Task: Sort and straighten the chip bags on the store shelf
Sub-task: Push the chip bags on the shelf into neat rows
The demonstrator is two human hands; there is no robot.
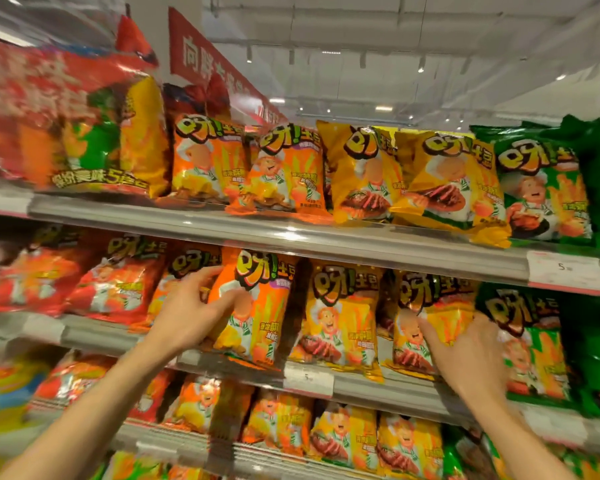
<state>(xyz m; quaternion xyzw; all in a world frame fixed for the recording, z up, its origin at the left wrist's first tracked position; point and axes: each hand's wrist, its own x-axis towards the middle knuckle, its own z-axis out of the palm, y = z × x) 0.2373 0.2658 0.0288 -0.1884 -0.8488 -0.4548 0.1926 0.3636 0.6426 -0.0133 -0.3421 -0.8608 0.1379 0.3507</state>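
On the middle shelf: an orange chip bag (257, 306) is standing with its long axis up and down, top leaning slightly toward the left, printed face turned outward, bottom edge hanging over the shelf lip (222, 367).
Left hand (191, 313): its grip is curling round the orange bag's left edge, thumb lying across the front, fingers going behind the side.
Yellow chip bag (440, 320): it is standing upright further right on the same shelf, face outward, long axis vertical, between another yellow bag (343, 317) and a green bag (530, 341).
Right hand (471, 355): its fingers are spreading fairly straight against the yellow bag's lower front, touching rather than wrapping it; whether anything is pinched I cannot tell.
Left neighbours: red bags (115, 278) are standing in a blurred row, well apart from the right hand.
Upper shelf: orange, yellow and green bags are standing face out; one yellow bag (454, 188) is tilting with its bottom corner over the edge.
Price tag (565, 271): it is sitting on the upper shelf rail at right.
Lower shelf: more orange and yellow bags (343, 434) are leaning back.
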